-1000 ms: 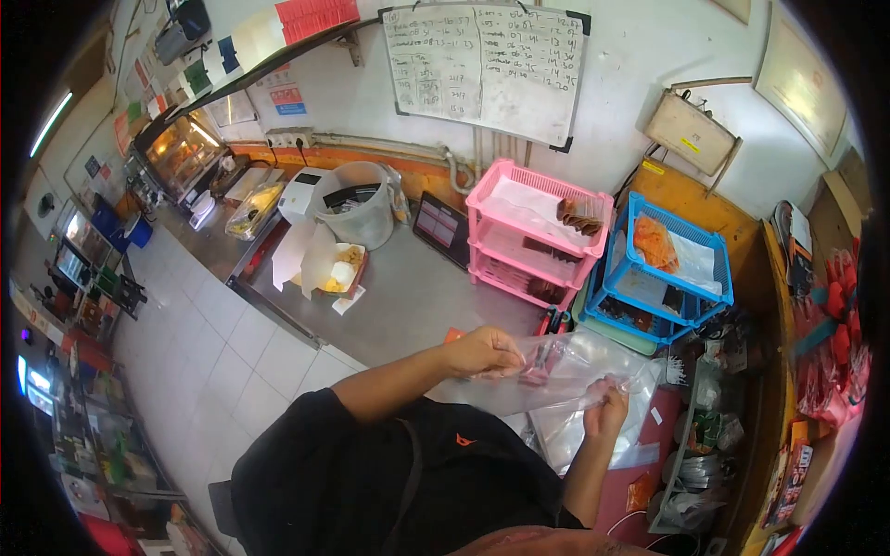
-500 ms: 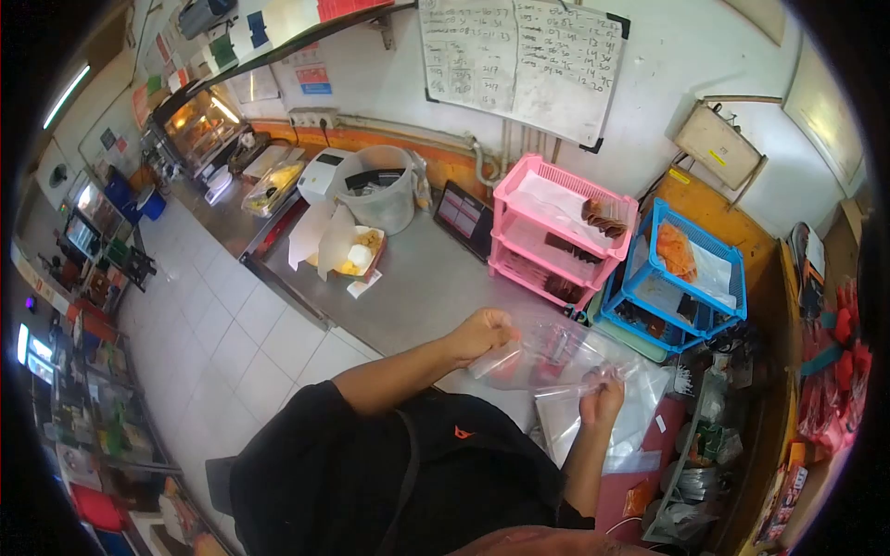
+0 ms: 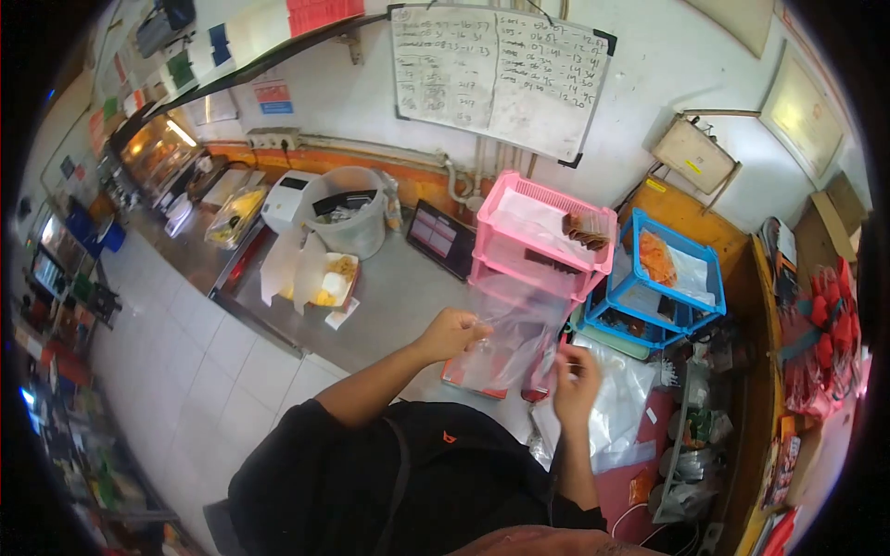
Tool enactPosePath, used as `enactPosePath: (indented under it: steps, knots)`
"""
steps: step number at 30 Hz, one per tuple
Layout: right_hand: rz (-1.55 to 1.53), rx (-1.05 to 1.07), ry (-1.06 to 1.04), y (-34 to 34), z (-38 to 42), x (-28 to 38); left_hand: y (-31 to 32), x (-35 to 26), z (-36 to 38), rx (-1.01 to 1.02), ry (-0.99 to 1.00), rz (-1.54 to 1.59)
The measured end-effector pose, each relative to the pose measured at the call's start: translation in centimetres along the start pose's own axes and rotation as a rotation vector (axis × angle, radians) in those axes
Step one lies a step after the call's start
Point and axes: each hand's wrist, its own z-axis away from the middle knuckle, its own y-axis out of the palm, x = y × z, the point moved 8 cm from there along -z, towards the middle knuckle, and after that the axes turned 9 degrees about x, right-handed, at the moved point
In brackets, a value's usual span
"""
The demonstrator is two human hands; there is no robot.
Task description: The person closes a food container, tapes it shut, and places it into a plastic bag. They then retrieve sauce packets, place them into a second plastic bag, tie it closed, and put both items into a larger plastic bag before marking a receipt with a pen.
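Observation:
A clear plastic bag [image 3: 519, 324] hangs spread out over the near edge of the counter. My left hand [image 3: 454, 335] pinches it at its left side. Just right of the bag is my right hand [image 3: 578, 382], fingers half curled with a gap between thumb and fingertips; they are slightly blurred, and I see no bag between them. Through and below the bag show a red-orange flat item [image 3: 475, 378] and a dark red object [image 3: 538, 378]. A stack of clear plastic bags [image 3: 612, 389] lies to the right of my right hand.
Pink stacked trays [image 3: 533, 218] and blue stacked trays [image 3: 700, 278] stand behind my hands. On the counter are an open food box [image 3: 320, 278], a tablet [image 3: 442, 239], a plastic bucket [image 3: 357, 218] and a white printer [image 3: 287, 199]. Shelving [image 3: 686, 435] is at the right.
The bag, stretched between both hands before, has swung left and up with my left hand. My right hand has moved up and left and come off the bag's edge.

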Motion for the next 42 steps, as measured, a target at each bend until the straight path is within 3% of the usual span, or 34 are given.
enactPosePath:
  steps: [4, 7, 9, 13, 16, 19, 22, 25, 28, 31, 34, 37, 40, 42]
  knots:
    - [0.116, 0.238, -0.013, 8.3, -1.1, 2.3, -0.7, -0.8, 0.2, 0.142, 0.190, 0.222]
    - [0.099, 0.294, -0.004, 12.1, -1.8, 3.0, -2.2, -0.3, 0.9, 0.201, 0.146, 0.320]
    - [0.109, 0.330, -0.041, 14.2, -2.2, 4.2, -4.3, 0.8, 0.8, 0.142, 0.154, 0.136]
    - [0.103, 0.343, 0.106, 18.2, -3.1, 2.7, -7.7, 1.3, 0.8, 0.010, 0.280, -0.230]
    - [0.007, 0.518, 0.364, 22.3, -3.2, 0.5, -8.1, -0.1, 1.6, -0.024, 0.501, -0.642]
    - [-0.177, 0.474, 0.327, 25.0, -4.3, -0.9, -9.6, -0.5, 2.3, -0.055, 0.491, -0.634]
    - [-0.212, 0.507, 0.493, 26.3, -4.7, -1.8, -11.9, 1.2, 2.3, 0.009, 0.456, -0.541]
    - [-0.575, 0.469, 0.362, 28.2, -5.2, -2.1, -13.7, 3.8, 1.7, 0.149, 0.340, 0.075]
    - [-0.481, 0.503, 0.263, 28.8, -5.1, -1.0, -15.3, 4.8, 1.5, 0.201, 0.304, 0.159]
    - [-0.058, 0.559, 0.214, 28.3, -5.8, 0.3, -15.8, 5.8, 1.3, 0.234, 0.219, 0.299]
    - [0.274, 0.518, 0.046, 28.1, -6.4, 1.0, -15.2, 7.5, 1.0, 0.331, -0.018, 0.467]
    - [0.374, 0.435, 0.051, 28.4, -6.3, 1.5, -14.9, 8.4, 0.7, 0.294, 0.024, 0.687]
    - [0.294, 0.369, 0.171, 28.9, -5.9, 0.2, -13.3, 9.4, 1.2, 0.274, -0.086, 0.770]
    - [0.314, 0.294, 0.203, 28.5, -5.6, -1.0, -12.6, 10.3, 1.4, 0.289, -0.146, 0.623]
